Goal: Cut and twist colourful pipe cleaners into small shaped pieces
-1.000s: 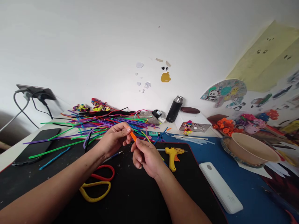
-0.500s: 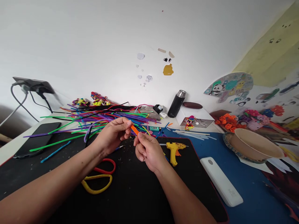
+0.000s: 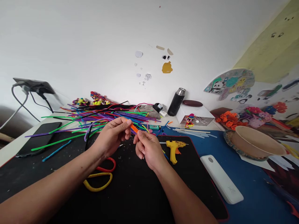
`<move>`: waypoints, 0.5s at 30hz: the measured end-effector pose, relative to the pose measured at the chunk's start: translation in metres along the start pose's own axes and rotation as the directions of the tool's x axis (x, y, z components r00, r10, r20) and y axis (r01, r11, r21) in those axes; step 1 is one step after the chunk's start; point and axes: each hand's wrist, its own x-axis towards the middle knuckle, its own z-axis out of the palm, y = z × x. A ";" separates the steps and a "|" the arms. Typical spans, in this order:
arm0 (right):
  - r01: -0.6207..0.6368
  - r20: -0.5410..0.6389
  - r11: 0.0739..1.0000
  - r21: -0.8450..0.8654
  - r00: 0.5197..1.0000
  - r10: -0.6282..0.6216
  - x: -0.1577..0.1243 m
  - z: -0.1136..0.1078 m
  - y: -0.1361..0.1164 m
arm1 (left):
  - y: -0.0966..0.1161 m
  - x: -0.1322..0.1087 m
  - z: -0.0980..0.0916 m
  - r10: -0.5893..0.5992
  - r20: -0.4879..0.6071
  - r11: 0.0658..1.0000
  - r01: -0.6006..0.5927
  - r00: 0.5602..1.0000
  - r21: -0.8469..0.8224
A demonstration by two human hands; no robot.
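A short orange pipe cleaner [image 3: 134,128], seemingly folded or bundled, spans the small gap between my two hands above the black mat [image 3: 130,199]. My left hand [image 3: 116,133] pinches its upper left end between thumb and forefinger. Its lower right end sits in the closed fingers of my right hand [image 3: 148,146]. Below my left forearm lie scissors with red and yellow handles [image 3: 99,186], their blades hidden by the arm. Just right of my right hand is a yellow glue gun [image 3: 174,150] on the mat.
Behind my hands spreads a pile of coloured pipe cleaners [image 3: 100,116]. A black flask [image 3: 177,102] stands by a white box [image 3: 198,116] with a small figure [image 3: 190,120]. To the right are a white power bank [image 3: 221,179] and a bowl [image 3: 259,141]; a phone [image 3: 38,140] lies left.
The view has shifted slightly. Both hands keep hold of the orange pipe cleaner in nearly the same pose.
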 end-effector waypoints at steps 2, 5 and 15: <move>0.002 -0.005 1.000 0.013 1.000 -0.002 0.000 0.000 0.000 | -0.002 0.001 -0.004 -0.042 0.050 0.999 0.043 0.998 -0.008; 0.015 -0.010 1.000 0.013 1.000 -0.014 0.001 0.000 0.001 | -0.006 0.003 -0.010 -0.098 0.099 0.995 0.098 0.990 0.005; -0.011 0.020 0.998 -0.067 1.000 0.013 -0.001 0.000 -0.002 | -0.008 0.003 -0.011 -0.105 0.070 0.994 0.102 0.992 0.042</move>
